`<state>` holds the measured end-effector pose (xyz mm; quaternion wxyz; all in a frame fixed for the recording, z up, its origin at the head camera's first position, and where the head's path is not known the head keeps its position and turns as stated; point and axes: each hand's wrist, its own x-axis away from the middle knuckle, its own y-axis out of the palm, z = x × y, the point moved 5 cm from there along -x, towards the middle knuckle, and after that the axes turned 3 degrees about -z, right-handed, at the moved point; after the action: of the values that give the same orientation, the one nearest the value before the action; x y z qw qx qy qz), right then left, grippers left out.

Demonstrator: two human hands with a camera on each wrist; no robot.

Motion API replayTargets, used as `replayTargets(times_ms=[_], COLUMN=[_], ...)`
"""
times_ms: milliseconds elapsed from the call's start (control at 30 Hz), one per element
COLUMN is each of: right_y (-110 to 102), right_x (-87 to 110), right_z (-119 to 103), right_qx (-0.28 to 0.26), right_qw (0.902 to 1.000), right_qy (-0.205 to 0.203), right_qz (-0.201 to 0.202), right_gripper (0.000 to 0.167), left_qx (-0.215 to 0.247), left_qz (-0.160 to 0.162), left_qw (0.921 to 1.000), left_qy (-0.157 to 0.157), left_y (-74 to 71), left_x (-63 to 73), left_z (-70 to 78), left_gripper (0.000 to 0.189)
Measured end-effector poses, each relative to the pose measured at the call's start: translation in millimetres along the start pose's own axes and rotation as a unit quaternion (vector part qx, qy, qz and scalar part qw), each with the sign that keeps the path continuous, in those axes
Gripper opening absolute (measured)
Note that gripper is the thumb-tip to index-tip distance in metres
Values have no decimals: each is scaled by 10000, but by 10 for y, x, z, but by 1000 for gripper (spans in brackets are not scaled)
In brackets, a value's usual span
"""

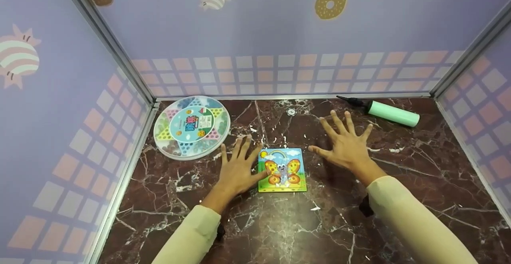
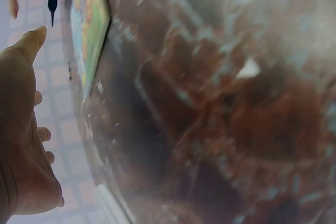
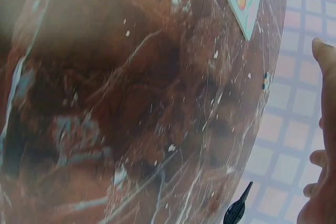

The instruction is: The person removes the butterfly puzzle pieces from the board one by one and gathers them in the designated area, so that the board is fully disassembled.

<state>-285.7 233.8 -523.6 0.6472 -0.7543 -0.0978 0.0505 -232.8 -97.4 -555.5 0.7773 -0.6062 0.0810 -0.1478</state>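
A butterfly picture puzzle (image 1: 282, 171) lies flat on the dark marbled table, between the two hands. My left hand (image 1: 238, 171) is spread palm down at its left, the thumb overlapping the puzzle's left edge in the head view. To the right of the puzzle my right hand (image 1: 346, 146) is spread with straight fingers, holding nothing. In the left wrist view the puzzle (image 2: 89, 22) is seen edge-on beyond the left thumb. The right wrist view catches one corner of the puzzle (image 3: 245, 3), apart from the right hand (image 3: 326, 129).
A round Chinese checkers box (image 1: 191, 123) sits at the back left. A mint-green hand pump (image 1: 393, 113) with a black nozzle lies at the back right. A small round token (image 1: 291, 112) is near the back wall. Patterned walls (image 1: 271, 36) enclose the table on three sides.
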Motion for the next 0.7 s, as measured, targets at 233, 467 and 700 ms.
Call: replayTargets(times_ms=[233,467,700], right_y=[80,175,279], right_x=[-56,-86,-102], right_z=[-208,-466,-697], right_qx=[80,70,38], right_qw=[9997,9976,9947], right_qy=[-235,-683,-1026], right_qz=[24,68,107], right_gripper=[106,100,88], left_qx=[-59,54,-77], left_qz=[-338,-512,-652], left_qw=[9993,9985,9978], left_qy=[123,211,124], left_y=[224,319,349], left_x=[39,51,11], left_z=[52,89,90], left_gripper=[92,86,84])
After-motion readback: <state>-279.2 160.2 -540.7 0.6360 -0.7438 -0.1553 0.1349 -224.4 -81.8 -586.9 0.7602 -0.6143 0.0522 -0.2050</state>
